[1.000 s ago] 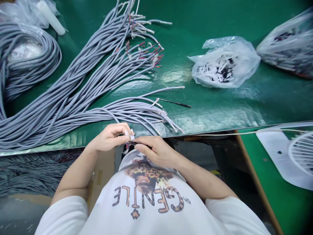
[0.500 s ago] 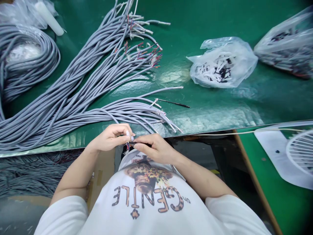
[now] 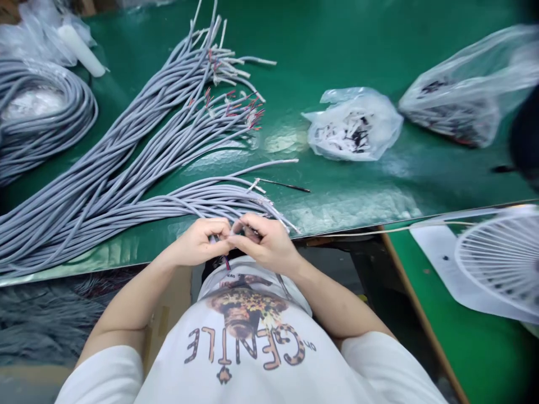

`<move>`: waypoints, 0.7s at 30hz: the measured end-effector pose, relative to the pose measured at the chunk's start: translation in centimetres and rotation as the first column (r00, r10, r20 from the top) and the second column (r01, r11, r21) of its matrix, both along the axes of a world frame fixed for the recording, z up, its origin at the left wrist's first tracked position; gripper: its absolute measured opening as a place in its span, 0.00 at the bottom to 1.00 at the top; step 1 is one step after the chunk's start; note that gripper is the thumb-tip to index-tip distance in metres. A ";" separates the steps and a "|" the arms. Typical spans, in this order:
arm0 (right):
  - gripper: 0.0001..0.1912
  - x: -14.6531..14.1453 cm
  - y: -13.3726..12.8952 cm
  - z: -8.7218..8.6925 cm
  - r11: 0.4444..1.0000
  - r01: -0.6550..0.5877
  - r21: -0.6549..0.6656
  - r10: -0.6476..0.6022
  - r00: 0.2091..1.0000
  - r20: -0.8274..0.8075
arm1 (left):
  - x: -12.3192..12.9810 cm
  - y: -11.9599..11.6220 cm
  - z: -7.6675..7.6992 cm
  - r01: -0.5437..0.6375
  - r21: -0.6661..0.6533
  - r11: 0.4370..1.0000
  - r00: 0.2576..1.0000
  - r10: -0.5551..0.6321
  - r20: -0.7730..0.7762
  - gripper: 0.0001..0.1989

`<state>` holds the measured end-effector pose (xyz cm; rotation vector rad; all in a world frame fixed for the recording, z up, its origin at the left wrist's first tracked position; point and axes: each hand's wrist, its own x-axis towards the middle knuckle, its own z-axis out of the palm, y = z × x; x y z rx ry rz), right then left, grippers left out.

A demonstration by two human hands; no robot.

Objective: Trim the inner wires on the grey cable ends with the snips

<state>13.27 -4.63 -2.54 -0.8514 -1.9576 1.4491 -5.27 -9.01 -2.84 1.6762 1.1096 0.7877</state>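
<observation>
Right fingers (image 3: 243,241) against left (image 3: 215,248) now, near "GENTLE" shirt (image 3: 252,365)

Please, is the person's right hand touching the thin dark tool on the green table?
Apart. In the head view, the right hand is below the thin dark tool; grey cables and bare green table show between them.

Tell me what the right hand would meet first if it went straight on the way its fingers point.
Most likely the left hand: the right hand points across at it, and their fingertips look close together. Whether they touch is hard to tell from this one view.
</observation>
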 end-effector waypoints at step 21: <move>0.20 11.3 12.8 2.1 0.607 0.633 0.481 -0.677 0.728 -0.104 | -2.2 2.8 -0.3 0.096 0.617 0.781 0.910 0.181 -0.372 0.06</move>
